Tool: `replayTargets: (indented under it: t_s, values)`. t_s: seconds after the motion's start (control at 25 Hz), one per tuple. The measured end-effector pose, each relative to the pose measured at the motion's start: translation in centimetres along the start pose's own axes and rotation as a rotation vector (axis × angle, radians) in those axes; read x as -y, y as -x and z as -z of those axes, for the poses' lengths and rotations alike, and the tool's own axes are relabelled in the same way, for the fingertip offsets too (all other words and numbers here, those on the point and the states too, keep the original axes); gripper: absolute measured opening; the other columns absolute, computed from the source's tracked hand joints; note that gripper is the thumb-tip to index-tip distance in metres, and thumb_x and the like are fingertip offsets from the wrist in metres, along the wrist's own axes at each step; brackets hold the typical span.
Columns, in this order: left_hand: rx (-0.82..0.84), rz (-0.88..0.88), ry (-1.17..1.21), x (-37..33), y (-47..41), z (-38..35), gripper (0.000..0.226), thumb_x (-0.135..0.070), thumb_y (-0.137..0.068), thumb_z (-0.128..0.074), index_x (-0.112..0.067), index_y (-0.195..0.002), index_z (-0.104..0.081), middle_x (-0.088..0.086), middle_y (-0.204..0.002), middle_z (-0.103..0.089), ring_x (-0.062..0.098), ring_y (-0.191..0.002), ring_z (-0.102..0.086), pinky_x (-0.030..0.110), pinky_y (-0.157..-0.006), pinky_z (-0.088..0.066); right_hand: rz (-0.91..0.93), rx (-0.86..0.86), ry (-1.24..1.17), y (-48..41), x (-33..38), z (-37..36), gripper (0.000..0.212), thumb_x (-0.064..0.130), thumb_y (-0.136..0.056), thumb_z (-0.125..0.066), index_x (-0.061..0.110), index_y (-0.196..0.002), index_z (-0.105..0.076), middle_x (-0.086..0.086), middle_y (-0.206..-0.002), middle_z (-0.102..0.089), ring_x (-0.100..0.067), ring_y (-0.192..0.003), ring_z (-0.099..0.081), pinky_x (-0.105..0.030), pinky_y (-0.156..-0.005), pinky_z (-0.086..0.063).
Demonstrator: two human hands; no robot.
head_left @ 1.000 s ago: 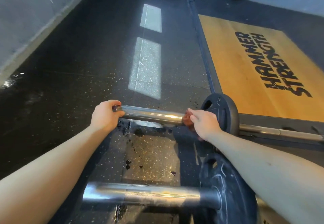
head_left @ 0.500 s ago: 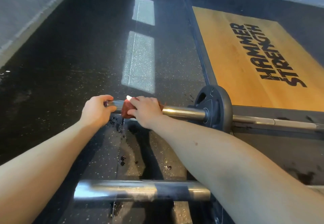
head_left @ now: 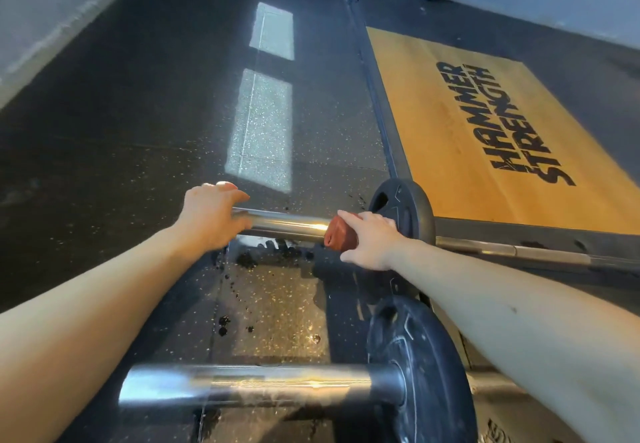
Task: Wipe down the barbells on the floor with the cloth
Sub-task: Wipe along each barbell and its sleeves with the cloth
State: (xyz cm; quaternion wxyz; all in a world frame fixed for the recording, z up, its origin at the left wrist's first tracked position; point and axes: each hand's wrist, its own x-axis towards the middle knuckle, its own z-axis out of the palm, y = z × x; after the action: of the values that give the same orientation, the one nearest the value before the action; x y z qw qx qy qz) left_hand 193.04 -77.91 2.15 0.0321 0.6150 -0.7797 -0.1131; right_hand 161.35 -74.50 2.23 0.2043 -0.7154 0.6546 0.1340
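- Compared with half a second ago, the right hand (head_left: 372, 240) has slid the cloth (head_left: 341, 238) along the sleeve. It has gone from right beside the left hand (head_left: 213, 215) to the inner end, just beside the small plate (head_left: 403, 212). The left hand has kept its place at the free end.
- The reddish-brown cloth is bunched round the chrome sleeve of the far barbell (head_left: 287, 226). The right hand's fingers and thumb curl over the cloth and clamp it to the metal.
- The left hand wraps the tip of that sleeve with its fingers over the top, apparently to stop the bar rolling.
- The step in hand looks like back-and-forth strokes on this one sleeve, so the job seems to be at an early stage. The near barbell (head_left: 263, 385) and its large plate (head_left: 426, 366) lie closer to the camera, and neither hand touches them.
- The next move probably calls for another pass outward. The alternative is to lift the cloth past the small plate and re-wrap it on the shaft beyond.
- The far barbell's shaft runs off the right edge of the view.
- The right forearm covers part of the near barbell's shaft.
- The underside of the sleeve is hidden, so how far the cloth wraps round it cannot be seen.
- Dark wet spots (head_left: 249, 259) mark the floor (head_left: 138, 130) under the sleeve, and what the liquid is cannot be told.
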Motion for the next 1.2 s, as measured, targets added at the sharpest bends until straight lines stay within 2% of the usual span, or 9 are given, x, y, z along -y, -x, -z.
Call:
replayTargets:
  t_s: [0.12, 0.32, 0.4, 0.52, 0.72, 0.88, 0.96, 1.08, 1.2]
  values:
    - [0.156, 0.011, 0.021, -0.8, -1.6, -0.1, 0.064, -0.057, -0.090, -0.067, -0.032, -0.146, -0.050, -0.002, -0.147, -0.052, 0.024, -0.127, -0.056, 0.044, -0.109, -0.038, 0.036, 0.058, -0.093, -1.7, 0.6, 2.0, 0.077, 0.064, -0.091, -0.057, 0.040, -0.157, -0.024, -0.004, -0.169, -0.014, -0.037, -0.148, -0.030, -0.060, -0.120, -0.022]
    - [0.257, 0.007, 0.046, -0.7, -3.2, 0.2, 0.068, -0.053, -0.086, -0.074, -0.034, -0.146, -0.049, -0.001, -0.151, -0.049, 0.027, -0.129, -0.055, 0.048, -0.112, -0.040, -0.008, 0.291, -0.109, -5.2, 0.6, 4.4, 0.097, 0.064, -0.072, -0.073, 0.050, -0.154, -0.024, 0.005, -0.161, -0.035, -0.033, -0.141, -0.041, -0.059, -0.113, -0.036]
    - [0.299, 0.015, 0.100, -0.5, -3.5, 0.3, 0.070, -0.049, -0.085, -0.077, -0.031, -0.147, -0.049, 0.001, -0.151, -0.050, 0.028, -0.130, -0.054, 0.049, -0.113, -0.041, -0.020, 0.347, -0.087, -5.6, 1.0, 5.1, 0.082, 0.060, -0.073, -0.073, 0.048, -0.147, -0.040, 0.005, -0.148, -0.048, -0.033, -0.128, -0.052, -0.060, -0.108, -0.041]
    - [0.365, 0.005, 0.106, -0.4, -4.3, 0.4, 0.076, -0.045, -0.083, -0.079, -0.028, -0.149, -0.045, 0.003, -0.154, -0.047, 0.030, -0.135, -0.050, 0.050, -0.115, -0.038, 0.010, 0.349, -0.137, -5.4, 1.0, 4.5, 0.045, 0.054, -0.080, -0.073, 0.041, -0.121, -0.061, 0.000, -0.122, -0.066, -0.028, -0.105, -0.065, -0.056, -0.097, -0.051]
    - [0.418, -0.047, 0.086, -0.3, -4.5, 0.2, 0.077, -0.045, -0.084, -0.077, -0.030, -0.151, -0.042, 0.000, -0.153, -0.048, 0.029, -0.136, -0.050, 0.052, -0.117, -0.035, 0.105, 0.204, -0.109, -3.6, 0.6, 2.8, 0.046, 0.059, -0.084, -0.067, 0.036, -0.123, -0.058, 0.007, -0.113, -0.064, -0.020, -0.101, -0.063, -0.051, -0.096, -0.052]
    - [0.293, -0.176, -0.131, -0.4, -3.0, -0.3, 0.057, -0.051, -0.092, -0.066, -0.036, -0.144, -0.048, -0.006, -0.139, -0.055, 0.022, -0.122, -0.057, 0.048, -0.118, -0.027, 0.134, 0.034, -0.050, -1.9, 1.2, 1.0, 0.051, 0.054, -0.091, -0.066, 0.031, -0.134, -0.050, 0.001, -0.122, -0.060, -0.025, -0.113, -0.056, -0.052, -0.104, -0.044]
    - [0.080, -0.259, -0.248, -0.5, -1.5, -1.9, 0.050, -0.050, -0.092, -0.065, -0.036, -0.138, -0.051, -0.002, -0.130, -0.054, 0.025, -0.113, -0.059, 0.050, -0.114, -0.029, 0.108, -0.147, 0.123, -0.9, 1.8, -0.9, 0.057, 0.050, -0.091, -0.068, 0.029, -0.138, -0.043, -0.004, -0.127, -0.058, -0.028, -0.120, -0.053, -0.053, -0.107, -0.041]
    - [-0.263, -0.309, -0.250, 0.1, 0.7, -5.1, 0.047, -0.034, -0.082, -0.082, -0.019, -0.122, -0.063, 0.011, -0.114, -0.060, 0.034, -0.088, -0.059, 0.051, -0.090, -0.046, 0.011, -0.294, 0.199, -0.4, 3.4, -2.9, 0.070, 0.038, -0.087, -0.076, 0.026, -0.144, -0.036, -0.008, -0.138, -0.053, -0.031, -0.130, -0.048, -0.051, -0.114, -0.036]
    - [-0.246, -0.298, -0.147, -0.1, 1.0, -5.3, 0.047, -0.030, -0.083, -0.081, -0.016, -0.123, -0.062, 0.014, -0.122, -0.057, 0.035, -0.092, -0.057, 0.051, -0.088, -0.049, 0.024, -0.326, 0.120, -0.2, 3.1, -3.0, 0.074, 0.044, -0.091, -0.071, 0.025, -0.151, -0.031, -0.007, -0.144, -0.050, -0.031, -0.134, -0.045, -0.050, -0.117, -0.031]
